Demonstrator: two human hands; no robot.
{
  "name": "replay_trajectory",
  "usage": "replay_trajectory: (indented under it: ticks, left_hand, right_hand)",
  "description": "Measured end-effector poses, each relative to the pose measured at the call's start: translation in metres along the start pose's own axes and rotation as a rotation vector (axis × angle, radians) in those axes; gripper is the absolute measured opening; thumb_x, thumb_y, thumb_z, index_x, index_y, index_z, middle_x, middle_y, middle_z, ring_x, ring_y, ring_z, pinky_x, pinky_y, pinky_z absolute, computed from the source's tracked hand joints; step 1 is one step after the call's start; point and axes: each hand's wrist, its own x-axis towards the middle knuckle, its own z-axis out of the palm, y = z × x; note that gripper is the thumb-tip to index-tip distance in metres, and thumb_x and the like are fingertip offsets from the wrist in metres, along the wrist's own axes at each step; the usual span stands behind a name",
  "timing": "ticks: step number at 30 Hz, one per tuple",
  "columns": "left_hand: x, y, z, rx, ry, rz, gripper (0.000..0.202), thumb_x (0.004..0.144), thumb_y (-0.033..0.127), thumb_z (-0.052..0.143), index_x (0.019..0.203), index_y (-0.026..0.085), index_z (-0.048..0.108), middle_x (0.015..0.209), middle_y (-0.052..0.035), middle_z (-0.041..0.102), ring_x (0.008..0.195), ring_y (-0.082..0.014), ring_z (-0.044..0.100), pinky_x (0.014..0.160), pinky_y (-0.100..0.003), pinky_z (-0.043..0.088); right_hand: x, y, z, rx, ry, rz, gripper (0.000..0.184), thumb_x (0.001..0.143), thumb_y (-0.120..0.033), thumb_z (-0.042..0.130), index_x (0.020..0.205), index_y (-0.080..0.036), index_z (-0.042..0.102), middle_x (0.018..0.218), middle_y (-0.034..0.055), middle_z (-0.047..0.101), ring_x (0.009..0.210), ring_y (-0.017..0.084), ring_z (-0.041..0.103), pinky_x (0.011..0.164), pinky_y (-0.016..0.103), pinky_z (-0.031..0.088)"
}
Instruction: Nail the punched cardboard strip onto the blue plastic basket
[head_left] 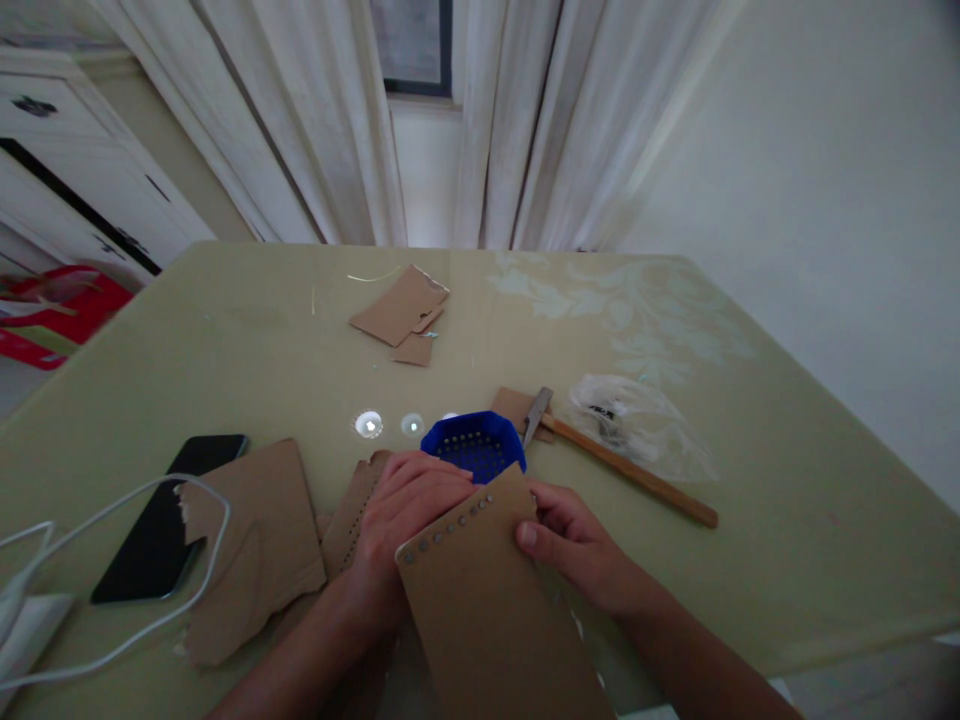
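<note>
Dial laid on the table, twelve at the far edge, centred on the deep-blue, angular plastic tray (510, 430).

- Rectangular brown cardboard sheet (502, 610): six o'clock, raised and tilted; one row of small round grey studs (450, 528) along its upper edge.
- Right hand (566, 540): between four and five o'clock; pinched on the sheet's right side, thumb on the face, fingers behind.
- Left hand (409, 500): between seven and eight o'clock; fingers close together, partly covered by the sheet; cannot tell whether it grips.
- Wooden-handled hammer with grey metal head (630, 468): three o'clock, lying free.
- Torn brown cardboard piece (259, 550): eight o'clock.

Handling notes, by judgement: step in hand is tending the studded edge. Best kept flat, with left fingertips backing the row and the right thumb clear of the studs. Light pressure suits; cardboard likely creases. Holding the edge near the tray should help catch a loose stud.
</note>
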Motion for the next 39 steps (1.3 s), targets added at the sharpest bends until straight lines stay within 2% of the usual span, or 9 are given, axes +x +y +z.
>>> replay_trajectory:
  ticks: [8,10,13,16,22,26,32,35,39]
  left_hand:
    - [-0.005,-0.001,0.000,-0.014,-0.009,-0.020,0.026,0.116,0.035,0.057,0.111,0.020,0.078,0.100,-0.0059,0.085,0.096,-0.0206,0.079,0.089,-0.034,0.058]
    - [-0.009,-0.004,0.001,-0.034,0.027,-0.052,0.020,0.113,0.033,0.063,0.121,0.021,0.077,0.108,-0.0077,0.085,0.103,-0.0223,0.079,0.093,-0.036,0.060]
    - [-0.015,-0.010,0.003,-0.057,0.083,-0.089,0.023,0.106,0.021,0.073,0.129,0.022,0.075,0.117,-0.0087,0.084,0.110,-0.0230,0.078,0.097,-0.038,0.062]
    - [-0.016,-0.014,0.002,-0.041,0.107,-0.063,0.027,0.102,0.009,0.073,0.126,0.023,0.078,0.116,-0.0076,0.083,0.107,-0.0216,0.077,0.094,-0.037,0.062]
    - [-0.014,-0.013,-0.002,0.037,0.201,-0.019,0.025,0.098,0.006,0.078,0.115,0.024,0.081,0.107,-0.0048,0.084,0.094,-0.0192,0.075,0.083,-0.034,0.062]
    - [-0.015,-0.019,-0.001,-0.011,0.135,-0.083,0.016,0.100,0.010,0.076,0.109,0.023,0.080,0.097,-0.0050,0.082,0.090,-0.0190,0.075,0.081,-0.034,0.062]
    - [-0.018,-0.024,0.001,-0.059,0.101,-0.155,0.015,0.101,0.010,0.075,0.110,0.022,0.077,0.102,-0.0053,0.080,0.097,-0.0189,0.074,0.087,-0.034,0.061]
    - [-0.018,-0.021,0.001,-0.072,0.095,-0.093,0.017,0.101,0.008,0.074,0.112,0.021,0.076,0.098,-0.0051,0.079,0.093,-0.0192,0.073,0.084,-0.034,0.060]
    - [-0.013,-0.013,0.001,-0.033,0.039,0.039,0.016,0.102,0.008,0.073,0.112,0.020,0.077,0.097,-0.0057,0.081,0.091,-0.0196,0.073,0.084,-0.035,0.060]
  right_hand:
    - [0.000,-0.002,0.002,0.020,0.017,0.001,0.041,0.096,-0.051,0.087,0.125,-0.021,0.083,0.101,0.0072,0.085,0.087,0.017,0.080,0.083,0.025,0.061]
    - [-0.001,-0.002,0.001,0.038,0.068,-0.020,0.040,0.096,-0.052,0.087,0.123,-0.022,0.084,0.101,0.0077,0.085,0.086,0.018,0.081,0.083,0.026,0.062]
    - [-0.002,-0.001,-0.002,0.053,0.194,-0.077,0.042,0.092,-0.055,0.090,0.117,-0.022,0.084,0.100,0.0088,0.086,0.089,0.022,0.082,0.086,0.031,0.064]
    - [-0.002,-0.001,-0.004,0.058,0.259,-0.096,0.043,0.086,-0.053,0.095,0.113,-0.021,0.082,0.099,0.0091,0.086,0.087,0.023,0.083,0.084,0.033,0.065]
    - [-0.004,-0.008,0.001,0.148,0.364,-0.125,0.040,0.086,-0.046,0.095,0.114,-0.025,0.075,0.102,0.0071,0.086,0.086,0.025,0.083,0.078,0.035,0.068]
    - [-0.004,-0.014,0.001,0.150,0.321,-0.096,0.046,0.085,-0.044,0.095,0.119,-0.025,0.072,0.102,0.0071,0.086,0.082,0.024,0.083,0.073,0.032,0.067]
    - [-0.001,-0.013,-0.003,0.169,0.348,-0.103,0.050,0.086,-0.046,0.095,0.120,-0.028,0.064,0.105,0.0057,0.085,0.082,0.023,0.083,0.075,0.033,0.067]
    - [-0.001,-0.014,-0.004,0.181,0.324,-0.078,0.051,0.082,-0.044,0.098,0.115,-0.027,0.061,0.096,0.0022,0.083,0.076,0.021,0.081,0.072,0.031,0.066]
    - [-0.002,-0.017,-0.007,0.086,0.333,-0.063,0.051,0.075,-0.042,0.103,0.093,-0.023,0.060,0.077,-0.0027,0.076,0.061,0.015,0.073,0.059,0.022,0.059]
